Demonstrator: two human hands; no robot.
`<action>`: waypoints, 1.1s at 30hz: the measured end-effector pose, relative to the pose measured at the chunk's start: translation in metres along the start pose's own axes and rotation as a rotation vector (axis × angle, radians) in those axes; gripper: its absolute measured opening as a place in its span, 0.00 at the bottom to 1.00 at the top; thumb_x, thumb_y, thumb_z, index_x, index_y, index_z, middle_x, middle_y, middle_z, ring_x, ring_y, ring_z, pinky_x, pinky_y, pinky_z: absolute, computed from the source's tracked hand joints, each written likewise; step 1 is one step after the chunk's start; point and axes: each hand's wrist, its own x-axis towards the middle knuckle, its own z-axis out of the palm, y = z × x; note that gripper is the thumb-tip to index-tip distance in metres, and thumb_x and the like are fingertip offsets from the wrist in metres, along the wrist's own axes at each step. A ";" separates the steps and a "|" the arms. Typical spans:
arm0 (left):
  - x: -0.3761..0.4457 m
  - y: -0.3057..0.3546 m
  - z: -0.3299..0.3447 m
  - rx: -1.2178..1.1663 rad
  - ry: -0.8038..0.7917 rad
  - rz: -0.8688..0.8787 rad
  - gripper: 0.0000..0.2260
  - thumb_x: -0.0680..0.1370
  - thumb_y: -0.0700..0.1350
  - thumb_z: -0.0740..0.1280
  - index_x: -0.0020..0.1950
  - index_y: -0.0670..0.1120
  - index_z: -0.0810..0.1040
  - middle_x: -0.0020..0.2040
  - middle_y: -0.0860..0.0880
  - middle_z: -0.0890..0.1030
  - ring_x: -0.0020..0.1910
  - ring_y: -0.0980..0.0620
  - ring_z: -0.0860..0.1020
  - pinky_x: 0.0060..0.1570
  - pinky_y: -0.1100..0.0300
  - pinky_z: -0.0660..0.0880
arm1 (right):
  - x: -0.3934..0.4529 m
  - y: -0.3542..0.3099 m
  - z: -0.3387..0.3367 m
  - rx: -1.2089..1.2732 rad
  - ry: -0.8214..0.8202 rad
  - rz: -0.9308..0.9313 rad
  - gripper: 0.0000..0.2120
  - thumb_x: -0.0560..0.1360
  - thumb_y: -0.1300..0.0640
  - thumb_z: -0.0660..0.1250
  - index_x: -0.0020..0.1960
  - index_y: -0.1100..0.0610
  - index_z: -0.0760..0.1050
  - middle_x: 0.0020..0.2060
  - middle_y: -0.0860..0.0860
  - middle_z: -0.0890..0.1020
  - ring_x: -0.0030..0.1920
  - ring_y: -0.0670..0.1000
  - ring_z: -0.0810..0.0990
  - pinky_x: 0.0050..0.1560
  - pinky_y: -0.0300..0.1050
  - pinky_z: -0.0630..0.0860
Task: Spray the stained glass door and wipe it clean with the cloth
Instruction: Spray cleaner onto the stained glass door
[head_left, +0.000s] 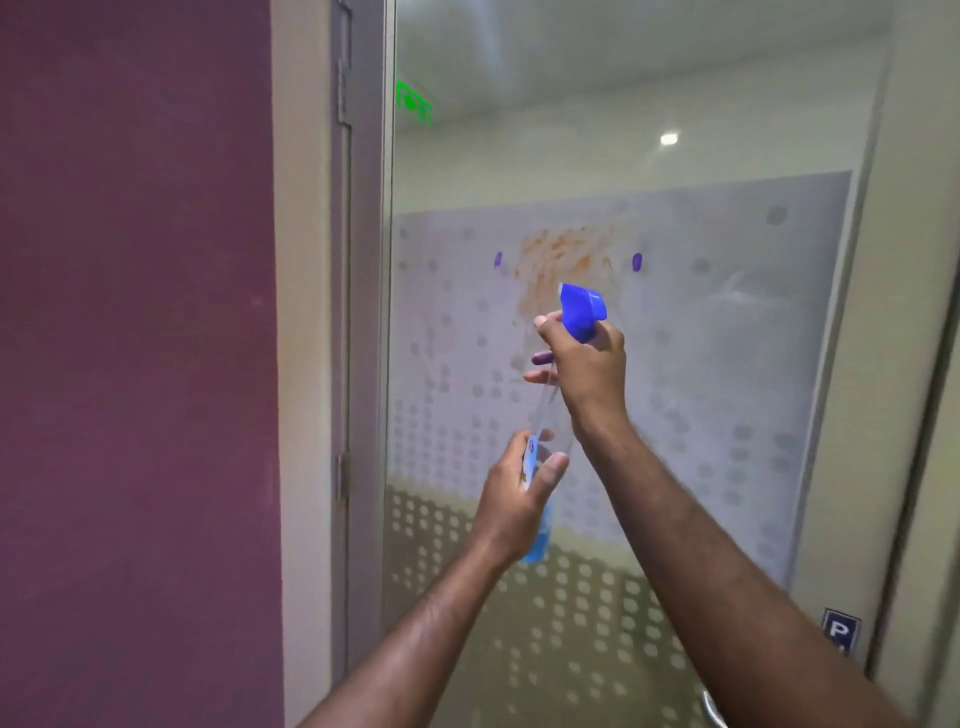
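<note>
The glass door (727, 322) fills the middle and right, with a frosted dotted band across it. An orange-brown smear, the stain (558, 257), sits on the band at upper centre. Just below the stain is a clear spray bottle (543, 415) with a blue trigger head (582, 309) and a little blue liquid at its base. My right hand (584, 364) grips the bottle's neck under the head, nozzle pointing at the glass. My left hand (517, 499) holds the bottle's lower body. No cloth is in view.
A maroon wall (135, 364) stands on the left, beside a beige door frame (332, 364) with hinges. A second frame (914, 364) runs down the right. A small blue "P" sign (840, 631) and a metal handle (711, 712) are at the lower right.
</note>
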 end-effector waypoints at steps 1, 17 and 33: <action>0.012 -0.003 -0.002 -0.001 -0.009 0.008 0.30 0.72 0.71 0.58 0.65 0.53 0.75 0.57 0.58 0.81 0.56 0.60 0.80 0.58 0.53 0.77 | 0.009 0.003 0.006 -0.003 0.022 -0.013 0.05 0.76 0.58 0.72 0.44 0.60 0.79 0.35 0.50 0.78 0.33 0.51 0.80 0.33 0.47 0.82; 0.187 -0.006 -0.043 -0.265 -0.164 0.183 0.30 0.71 0.73 0.55 0.54 0.49 0.75 0.44 0.53 0.78 0.40 0.56 0.76 0.43 0.56 0.72 | 0.140 -0.017 0.110 -0.381 0.298 -0.270 0.11 0.78 0.55 0.67 0.42 0.61 0.74 0.33 0.53 0.75 0.28 0.54 0.77 0.27 0.42 0.77; 0.262 -0.012 -0.074 -0.377 -0.236 0.240 0.33 0.68 0.77 0.53 0.57 0.53 0.75 0.44 0.56 0.80 0.44 0.55 0.80 0.46 0.56 0.79 | 0.200 -0.015 0.174 -0.534 0.350 -0.286 0.14 0.77 0.55 0.65 0.45 0.68 0.75 0.37 0.58 0.73 0.22 0.49 0.74 0.27 0.44 0.78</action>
